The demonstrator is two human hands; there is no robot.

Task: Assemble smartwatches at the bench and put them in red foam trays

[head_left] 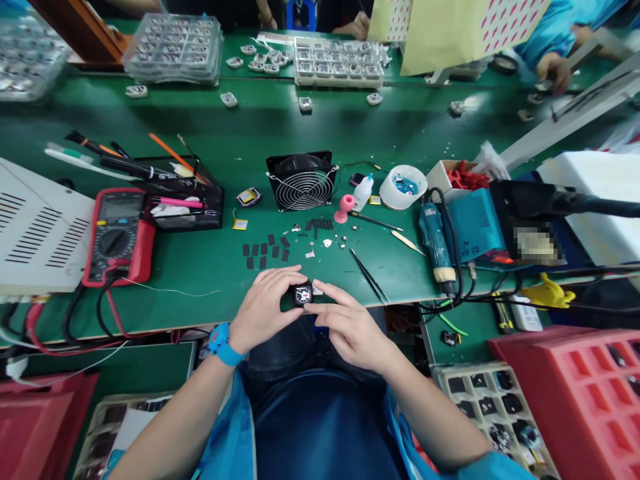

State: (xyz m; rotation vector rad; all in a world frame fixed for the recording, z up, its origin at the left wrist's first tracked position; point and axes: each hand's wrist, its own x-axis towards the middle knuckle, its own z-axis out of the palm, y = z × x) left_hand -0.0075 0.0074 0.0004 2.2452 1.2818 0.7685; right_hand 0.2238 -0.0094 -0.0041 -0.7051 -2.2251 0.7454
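Head view shows us a small black watch [303, 295] with a lit face, at the near edge of the green bench [200, 253], between our two hands. Our left hand [267, 303], with a blue wristband [227, 345] at the wrist, grasps the watch, fingers along its far side and thumb low on the near side. Our right hand [353, 330] comes in from the other side, its fingertips at the watch's right edge; we cannot tell whether they pinch it or only rest there. Just beyond our left hand, dark rectangular pieces [263, 249] lie in loose rows, and to the right we have black tweezers [369, 277] lying at a slant. Farther back, a fan [303, 181] with a wire guard stands near a white bottle [363, 195] and a round white tub [403, 200]. On our left, a red multimeter [117, 233] sits beside a black holder [210, 208] full of tools; on our right, a blue electric screwdriver [433, 233] lies near a teal box [475, 223]. Across from us, a co-worker's hand [554, 72] is blurred.
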